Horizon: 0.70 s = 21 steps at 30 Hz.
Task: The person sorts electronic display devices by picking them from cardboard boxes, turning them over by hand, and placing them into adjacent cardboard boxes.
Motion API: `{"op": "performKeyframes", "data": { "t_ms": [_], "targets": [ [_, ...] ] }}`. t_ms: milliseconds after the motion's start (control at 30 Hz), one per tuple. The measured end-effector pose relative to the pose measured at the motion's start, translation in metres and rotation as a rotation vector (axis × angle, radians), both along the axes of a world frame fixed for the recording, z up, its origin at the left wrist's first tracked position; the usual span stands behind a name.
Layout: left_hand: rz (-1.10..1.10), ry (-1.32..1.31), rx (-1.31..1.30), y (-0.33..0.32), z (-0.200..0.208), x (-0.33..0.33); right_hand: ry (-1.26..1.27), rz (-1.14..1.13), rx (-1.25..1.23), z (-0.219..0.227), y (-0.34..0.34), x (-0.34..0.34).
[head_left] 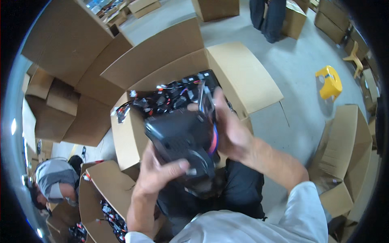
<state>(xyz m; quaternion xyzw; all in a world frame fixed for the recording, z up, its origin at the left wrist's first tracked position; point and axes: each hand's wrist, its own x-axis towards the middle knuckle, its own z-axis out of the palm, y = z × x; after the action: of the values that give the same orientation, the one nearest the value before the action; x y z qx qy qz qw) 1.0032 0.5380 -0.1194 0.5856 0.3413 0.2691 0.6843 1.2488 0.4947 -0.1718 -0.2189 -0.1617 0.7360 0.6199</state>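
Above my lap I hold a black plastic housing (174, 127), tilted and smeared by motion. My left hand (156, 172) grips its lower left side, the thumb lying across the near face. My right hand (233, 127) closes around its upper right edge, at a thin dark part (207, 101) that is too blurred to name. Red and blue wires (214, 139) run along the housing beside my right palm. Just beyond stands an open cardboard box (243, 77) holding several black units with tangled wires (170, 97).
Another open box (107, 182) with wired parts stands at lower left, near a bent-over person (56, 178). Tall cardboard boxes (67, 44) rise at upper left. To the right are a yellow stool (330, 83) and an open box (338, 150). Someone in dark trousers (267, 20) stands at the back.
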Motion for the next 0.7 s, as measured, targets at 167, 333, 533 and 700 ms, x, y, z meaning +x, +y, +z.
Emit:
{"op": "performKeyframes", "data": {
  "t_ms": [167, 333, 533, 700],
  "targets": [
    [0.063, -0.256, -0.073, 0.094, -0.049, 0.058, -0.034, -0.337, 0.004, 0.005, 0.118, 0.11],
    [0.152, -0.025, -0.425, 0.211, -0.211, 0.132, -0.419, -0.39, -0.15, -0.101, 0.214, 0.198],
    [0.128, 0.153, -0.37, 0.262, -0.416, 0.23, -1.506, -0.23, -0.211, -0.178, 0.271, 0.201],
    [0.104, 0.491, -0.229, 0.239, -0.491, 0.288, -2.215, -0.451, 0.126, -0.241, 0.212, 0.175]
  ]
}}
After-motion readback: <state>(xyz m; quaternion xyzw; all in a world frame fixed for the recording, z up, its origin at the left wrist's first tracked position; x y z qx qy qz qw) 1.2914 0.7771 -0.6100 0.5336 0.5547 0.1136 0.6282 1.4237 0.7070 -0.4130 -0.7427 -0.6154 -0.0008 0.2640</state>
